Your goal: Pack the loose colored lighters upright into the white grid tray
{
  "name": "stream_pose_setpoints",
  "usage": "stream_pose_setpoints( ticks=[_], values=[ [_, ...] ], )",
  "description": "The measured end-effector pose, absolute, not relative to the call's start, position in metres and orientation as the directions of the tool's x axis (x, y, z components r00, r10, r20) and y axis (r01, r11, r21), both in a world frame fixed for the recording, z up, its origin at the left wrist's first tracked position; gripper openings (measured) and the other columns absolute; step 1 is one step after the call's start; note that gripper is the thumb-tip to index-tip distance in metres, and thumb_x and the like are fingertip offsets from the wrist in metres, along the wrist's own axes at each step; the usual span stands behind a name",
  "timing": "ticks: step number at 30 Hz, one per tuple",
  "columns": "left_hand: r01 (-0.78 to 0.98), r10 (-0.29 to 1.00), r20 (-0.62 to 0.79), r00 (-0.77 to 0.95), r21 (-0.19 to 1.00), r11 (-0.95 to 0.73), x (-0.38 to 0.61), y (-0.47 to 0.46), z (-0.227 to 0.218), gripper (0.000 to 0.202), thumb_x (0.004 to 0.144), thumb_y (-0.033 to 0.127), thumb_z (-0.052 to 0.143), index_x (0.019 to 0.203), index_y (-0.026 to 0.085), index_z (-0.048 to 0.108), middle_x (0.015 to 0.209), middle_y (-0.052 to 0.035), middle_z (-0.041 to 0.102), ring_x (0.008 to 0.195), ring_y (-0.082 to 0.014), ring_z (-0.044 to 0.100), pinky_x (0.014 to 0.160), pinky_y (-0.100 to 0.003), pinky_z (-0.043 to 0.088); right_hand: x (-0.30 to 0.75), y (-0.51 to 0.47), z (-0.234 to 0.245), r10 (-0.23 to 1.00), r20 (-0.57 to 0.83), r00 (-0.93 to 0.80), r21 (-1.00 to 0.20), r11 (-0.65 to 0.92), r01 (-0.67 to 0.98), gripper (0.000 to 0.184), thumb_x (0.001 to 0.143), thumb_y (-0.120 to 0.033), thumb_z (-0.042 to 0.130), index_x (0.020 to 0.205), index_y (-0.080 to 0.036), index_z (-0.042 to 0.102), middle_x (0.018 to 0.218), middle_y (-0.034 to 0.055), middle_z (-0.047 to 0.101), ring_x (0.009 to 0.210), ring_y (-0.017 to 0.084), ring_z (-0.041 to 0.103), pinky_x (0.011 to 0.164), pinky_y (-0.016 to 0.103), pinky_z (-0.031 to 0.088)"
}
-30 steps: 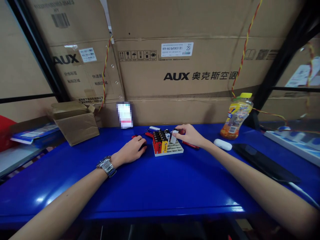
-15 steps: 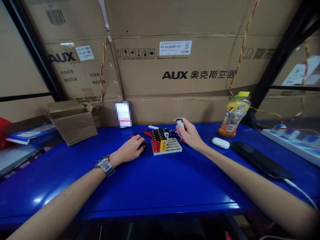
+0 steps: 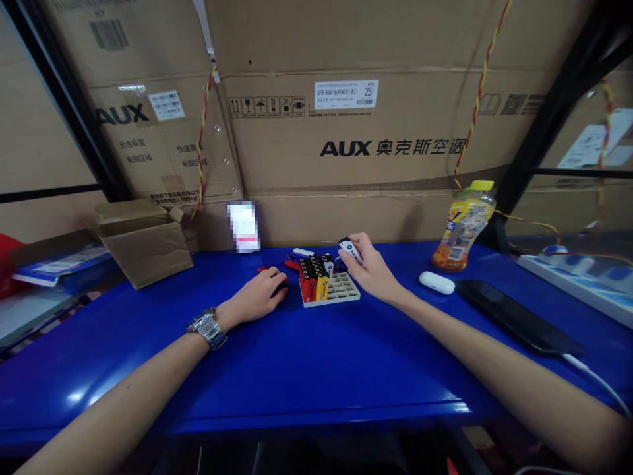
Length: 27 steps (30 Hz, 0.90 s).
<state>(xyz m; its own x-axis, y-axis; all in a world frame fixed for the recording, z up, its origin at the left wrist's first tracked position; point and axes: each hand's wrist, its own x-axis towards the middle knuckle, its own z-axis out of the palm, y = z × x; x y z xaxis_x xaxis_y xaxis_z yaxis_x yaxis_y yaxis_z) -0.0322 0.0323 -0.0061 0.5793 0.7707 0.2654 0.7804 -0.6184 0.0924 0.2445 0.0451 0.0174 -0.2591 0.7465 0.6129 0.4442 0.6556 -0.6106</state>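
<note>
A white grid tray (image 3: 341,293) sits on the blue table (image 3: 297,369), its left cells filled with several upright red, black and yellow lighters (image 3: 313,277). My right hand (image 3: 370,267) hovers just right of the tray, fingers pinched on a white lighter (image 3: 349,249) held tilted above the tray's back edge. My left hand (image 3: 260,295), with a metal watch at the wrist, rests curled on the table left of the tray, over a dark object I cannot make out. Loose red lighters (image 3: 291,264) lie behind the tray.
An open small carton (image 3: 143,241) stands at the left. A juice bottle (image 3: 462,227), a white earbud case (image 3: 436,282) and a dark phone (image 3: 514,316) with a cable lie at the right. Large cardboard boxes (image 3: 356,132) wall off the back.
My right hand lifted the white lighter off the tray area, raised it behind the tray, then tipped it leftward toward the tray. The left hand stayed put.
</note>
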Motion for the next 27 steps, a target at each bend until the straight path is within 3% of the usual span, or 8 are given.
stream_pose_setpoints(
  ticks=[5, 11, 21, 27],
  values=[
    [0.779, 0.767, 0.258, 0.587, 0.078, -0.623, -0.032, 0.032, -0.005, 0.023, 0.095, 0.029, 0.040, 0.105, 0.017, 0.056, 0.103, -0.0091, 0.055, 0.095, -0.0230, 0.058, 0.087, -0.039, 0.047, 0.248, 0.045, 0.019, 0.746, 0.637, -0.196, -0.608, 0.642, 0.467, 0.045, 0.089, -0.039, 0.051, 0.131, -0.024, 0.045, 0.069, 0.0004, 0.056, 0.053, 0.014, 0.045, 0.052, 0.030, 0.039],
    [0.772, 0.762, 0.266, 0.590, 0.090, -0.629, -0.032, 0.032, -0.005, 0.022, 0.095, 0.029, 0.040, 0.104, 0.018, 0.057, 0.104, -0.0084, 0.056, 0.096, -0.0231, 0.058, 0.087, -0.040, 0.047, 0.248, 0.039, 0.024, 0.699, 0.697, -0.163, -0.589, 0.687, 0.426, 0.028, 0.086, -0.032, 0.056, 0.111, -0.020, 0.058, 0.067, -0.0014, 0.056, 0.052, 0.011, 0.043, 0.050, 0.027, 0.036],
    [0.776, 0.768, 0.264, 0.584, 0.098, -0.623, -0.031, 0.031, -0.004, 0.022, 0.094, 0.028, 0.041, 0.103, 0.018, 0.057, 0.103, -0.0086, 0.056, 0.097, -0.0235, 0.058, 0.089, -0.041, 0.046, 0.251, 0.039, 0.027, 0.732, 0.657, -0.180, -0.616, 0.659, 0.432, 0.020, 0.086, -0.033, 0.055, 0.099, -0.021, 0.046, 0.060, -0.0048, 0.051, 0.050, 0.010, 0.043, 0.051, 0.026, 0.034],
    [0.775, 0.767, 0.268, 0.583, 0.100, -0.624, -0.031, 0.031, -0.004, 0.022, 0.094, 0.029, 0.040, 0.104, 0.018, 0.057, 0.103, -0.0086, 0.056, 0.097, -0.0233, 0.058, 0.089, -0.041, 0.046, 0.252, 0.042, 0.023, 0.726, 0.659, -0.194, -0.589, 0.660, 0.467, 0.021, 0.087, -0.034, 0.054, 0.102, -0.021, 0.046, 0.060, -0.0048, 0.051, 0.049, 0.010, 0.043, 0.051, 0.026, 0.034]
  ],
)
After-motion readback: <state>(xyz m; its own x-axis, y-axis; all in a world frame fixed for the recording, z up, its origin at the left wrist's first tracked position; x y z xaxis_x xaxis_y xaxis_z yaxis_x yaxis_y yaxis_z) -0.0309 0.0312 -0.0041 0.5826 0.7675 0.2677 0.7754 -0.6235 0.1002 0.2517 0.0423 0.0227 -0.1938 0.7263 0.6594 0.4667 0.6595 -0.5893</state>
